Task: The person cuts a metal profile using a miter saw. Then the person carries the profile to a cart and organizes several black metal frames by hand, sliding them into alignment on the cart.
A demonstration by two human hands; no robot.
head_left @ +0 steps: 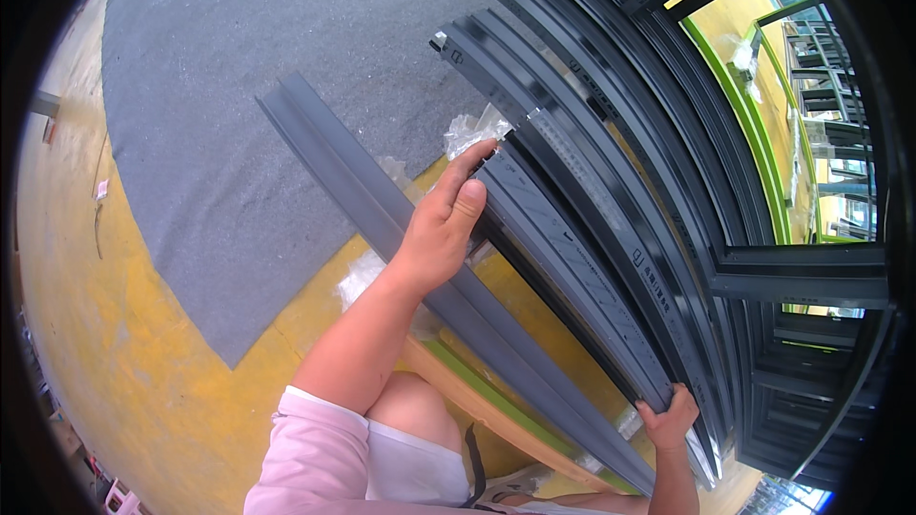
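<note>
A long dark grey metal profile (563,262) with printed film on it runs diagonally in front of me. My left hand (444,215) is closed round its upper end, thumb on the near side and fingers over the end. Farther down the same profile, at the lower right, my right hand (671,417) grips it by the edge. A plain grey channel profile (382,200) passes beneath my left forearm and apart from the held piece. Close along the right side of the held profile lie several more dark profiles (572,124); whether they touch it I cannot tell.
A grey mat (219,162) covers the yellow floor (191,401) at the left. Crumpled clear plastic (474,129) lies beyond my left hand. An orange and green strip (496,420) is near my knee. Dark frames (801,272) and a lime-green frame (749,133) stand at the right.
</note>
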